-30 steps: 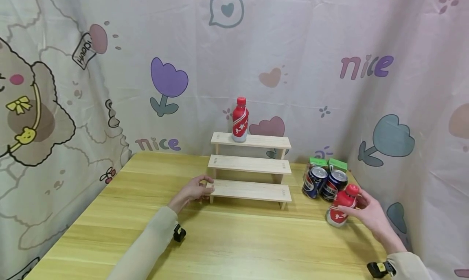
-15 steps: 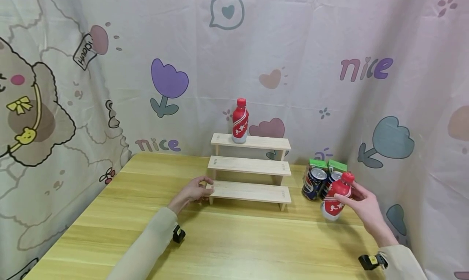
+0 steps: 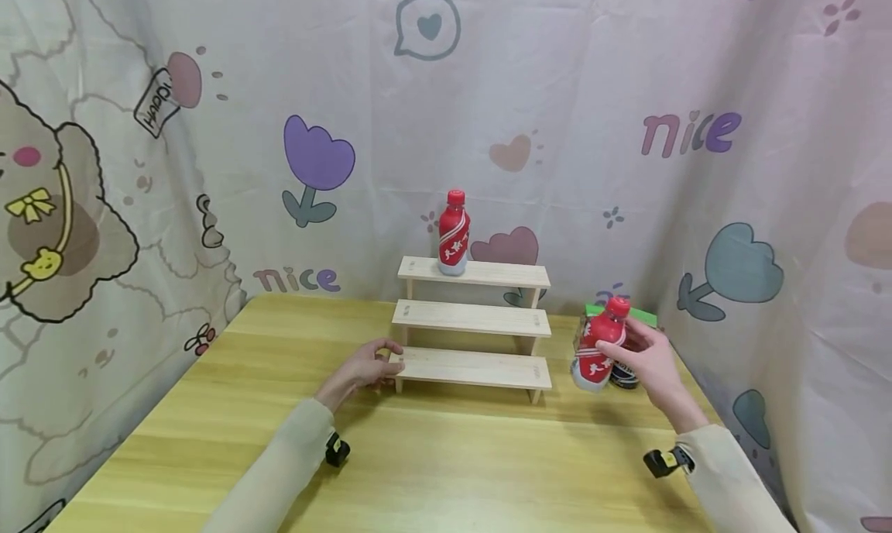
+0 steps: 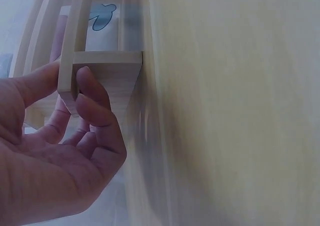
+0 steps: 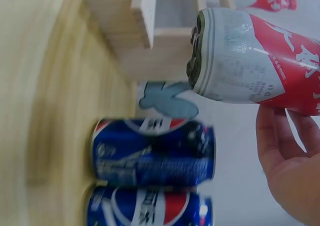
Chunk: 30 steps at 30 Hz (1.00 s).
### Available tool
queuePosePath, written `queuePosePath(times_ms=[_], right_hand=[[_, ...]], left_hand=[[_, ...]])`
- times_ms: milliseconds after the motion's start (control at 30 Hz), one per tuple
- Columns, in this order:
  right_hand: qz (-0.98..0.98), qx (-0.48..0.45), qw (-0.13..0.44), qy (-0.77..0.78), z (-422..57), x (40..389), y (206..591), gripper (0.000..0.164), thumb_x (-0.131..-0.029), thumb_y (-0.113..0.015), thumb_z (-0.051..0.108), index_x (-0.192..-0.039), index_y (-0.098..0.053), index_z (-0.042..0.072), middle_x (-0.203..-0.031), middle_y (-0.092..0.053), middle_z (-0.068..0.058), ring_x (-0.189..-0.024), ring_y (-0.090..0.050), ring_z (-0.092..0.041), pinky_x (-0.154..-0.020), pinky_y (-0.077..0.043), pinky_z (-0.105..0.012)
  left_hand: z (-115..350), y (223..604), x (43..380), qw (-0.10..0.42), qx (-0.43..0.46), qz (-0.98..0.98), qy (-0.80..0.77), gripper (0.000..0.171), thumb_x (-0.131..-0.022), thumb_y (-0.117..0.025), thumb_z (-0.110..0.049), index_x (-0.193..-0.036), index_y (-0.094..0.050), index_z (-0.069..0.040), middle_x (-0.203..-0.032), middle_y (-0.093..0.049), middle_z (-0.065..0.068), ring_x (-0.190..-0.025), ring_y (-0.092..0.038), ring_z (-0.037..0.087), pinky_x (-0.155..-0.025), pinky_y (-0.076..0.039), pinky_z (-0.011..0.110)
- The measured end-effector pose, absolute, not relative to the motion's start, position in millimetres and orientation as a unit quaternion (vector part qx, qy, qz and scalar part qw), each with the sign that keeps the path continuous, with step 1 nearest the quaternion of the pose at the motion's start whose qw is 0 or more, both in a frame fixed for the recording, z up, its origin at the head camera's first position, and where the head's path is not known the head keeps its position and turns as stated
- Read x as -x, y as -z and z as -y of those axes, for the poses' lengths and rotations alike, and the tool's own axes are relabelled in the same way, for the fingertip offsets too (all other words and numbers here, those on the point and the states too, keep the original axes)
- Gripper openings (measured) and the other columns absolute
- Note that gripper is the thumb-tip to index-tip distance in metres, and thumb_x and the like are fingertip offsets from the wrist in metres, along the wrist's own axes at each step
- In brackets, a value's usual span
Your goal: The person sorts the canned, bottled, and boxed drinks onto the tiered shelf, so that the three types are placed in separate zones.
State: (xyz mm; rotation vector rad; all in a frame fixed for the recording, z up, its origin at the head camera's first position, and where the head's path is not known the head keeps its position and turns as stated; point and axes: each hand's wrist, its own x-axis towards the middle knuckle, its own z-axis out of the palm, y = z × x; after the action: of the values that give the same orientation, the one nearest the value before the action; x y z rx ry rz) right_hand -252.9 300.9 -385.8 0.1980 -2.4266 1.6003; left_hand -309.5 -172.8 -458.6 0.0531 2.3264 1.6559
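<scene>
My right hand grips a red-and-white bottle with a red cap, tilted a little. In the right wrist view its base hangs above the table, beside the wooden steps. My left hand pinches the left end of the lowest board of a three-tier wooden display stand. The left wrist view shows the thumb on one face of that board and the curled fingers on the other. A second red bottle stands upright on the top tier, left of its middle.
Blue Pepsi cans stand on the table at the right, mostly hidden behind the held bottle in the head view. Green-topped boxes are behind them. A patterned curtain hangs behind the wooden table.
My right hand has lifted the red bottle and carried it left and toward the back, now in front of the cans. The left hand has stayed on the stand.
</scene>
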Motion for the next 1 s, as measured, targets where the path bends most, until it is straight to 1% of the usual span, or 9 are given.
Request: queuePosePath(times_ms=[133, 233, 333, 400, 467, 633, 700, 800, 1000], right_hand=[[0.833, -0.076, 0.107, -0.537, -287, 262, 378, 0.071, -0.091, -0.071, 0.029, -0.15, -0.038, 0.007, -0.113, -0.06, 0.019, -0.099, -0.058, 0.003, -0.082, -0.05, -0.015], [0.836, -0.073, 0.099, -0.535, -277, 267, 372, 0.072, -0.09, -0.072, 0.032, -0.15, -0.039, 0.01, -0.122, -0.063, 0.004, -0.1, -0.059, 0.002, -0.083, -0.05, -0.016], [0.837, -0.071, 0.091, -0.535, -269, 272, 367, 0.075, -0.089, -0.073, 0.033, -0.151, -0.038, 0.009, -0.132, -0.06, -0.011, -0.1, -0.058, 0.002, -0.084, -0.049, -0.016], [0.835, -0.074, 0.089, -0.538, -265, 274, 366, 0.074, -0.089, -0.073, 0.032, -0.15, -0.038, 0.009, -0.134, -0.058, -0.016, -0.1, -0.059, 0.001, -0.084, -0.05, -0.016], [0.834, -0.081, 0.089, -0.538, -261, 276, 365, 0.074, -0.089, -0.073, 0.031, -0.15, -0.039, 0.008, -0.132, -0.059, -0.015, -0.1, -0.059, 0.001, -0.083, -0.051, -0.017], [0.828, -0.102, 0.093, -0.544, -253, 279, 365, 0.07, -0.088, -0.074, 0.028, -0.148, -0.043, 0.009, -0.12, -0.065, 0.0, -0.098, -0.061, -0.003, -0.082, -0.053, -0.02], [0.827, -0.107, 0.093, -0.543, -250, 280, 363, 0.07, -0.088, -0.075, 0.029, -0.148, -0.043, 0.011, -0.12, -0.065, -0.001, -0.098, -0.061, -0.003, -0.083, -0.053, -0.02], [0.83, -0.104, 0.093, -0.54, -245, 280, 361, 0.07, -0.088, -0.074, 0.031, -0.148, -0.043, 0.013, -0.125, -0.065, -0.008, -0.099, -0.061, -0.003, -0.083, -0.052, -0.02], [0.811, -0.097, 0.098, -0.569, -238, 286, 363, 0.072, -0.086, -0.076, 0.031, -0.147, -0.044, 0.012, -0.119, -0.066, 0.003, -0.1, -0.062, -0.002, -0.084, -0.052, -0.019]], left_hand=[[172, 459, 308, 0.142, -0.022, -0.804, -0.577, 0.033, -0.09, -0.069, -0.015, -0.12, -0.057, -0.01, -0.076, -0.058, 0.005, -0.065, -0.058, 0.021, -0.052, -0.044, 0.03], [173, 460, 308, 0.14, -0.025, -0.802, -0.58, 0.033, -0.09, -0.069, -0.016, -0.12, -0.056, -0.01, -0.076, -0.058, 0.005, -0.065, -0.058, 0.02, -0.052, -0.044, 0.029], [173, 460, 308, 0.143, -0.026, -0.8, -0.583, 0.033, -0.091, -0.069, -0.016, -0.121, -0.056, -0.01, -0.075, -0.057, 0.004, -0.064, -0.058, 0.02, -0.052, -0.043, 0.029], [173, 460, 308, 0.145, -0.026, -0.799, -0.583, 0.033, -0.091, -0.069, -0.016, -0.121, -0.056, -0.011, -0.075, -0.057, 0.004, -0.064, -0.057, 0.02, -0.052, -0.043, 0.029], [173, 460, 308, 0.145, -0.025, -0.799, -0.583, 0.033, -0.091, -0.069, -0.015, -0.121, -0.056, -0.011, -0.075, -0.057, 0.004, -0.064, -0.057, 0.02, -0.052, -0.043, 0.029], [174, 460, 308, 0.145, -0.024, -0.8, -0.582, 0.033, -0.091, -0.069, -0.016, -0.121, -0.056, -0.011, -0.075, -0.058, 0.004, -0.064, -0.058, 0.02, -0.051, -0.044, 0.029], [174, 460, 308, 0.146, -0.025, -0.8, -0.582, 0.033, -0.091, -0.069, -0.016, -0.121, -0.056, -0.011, -0.075, -0.057, 0.004, -0.064, -0.058, 0.02, -0.051, -0.043, 0.029], [174, 459, 308, 0.146, -0.026, -0.801, -0.581, 0.033, -0.091, -0.069, -0.016, -0.121, -0.056, -0.011, -0.075, -0.057, 0.004, -0.063, -0.057, 0.02, -0.051, -0.043, 0.029], [174, 459, 307, 0.147, -0.028, -0.802, -0.578, 0.033, -0.09, -0.069, -0.016, -0.121, -0.056, -0.01, -0.074, -0.057, 0.004, -0.062, -0.056, 0.019, -0.051, -0.043, 0.029]])
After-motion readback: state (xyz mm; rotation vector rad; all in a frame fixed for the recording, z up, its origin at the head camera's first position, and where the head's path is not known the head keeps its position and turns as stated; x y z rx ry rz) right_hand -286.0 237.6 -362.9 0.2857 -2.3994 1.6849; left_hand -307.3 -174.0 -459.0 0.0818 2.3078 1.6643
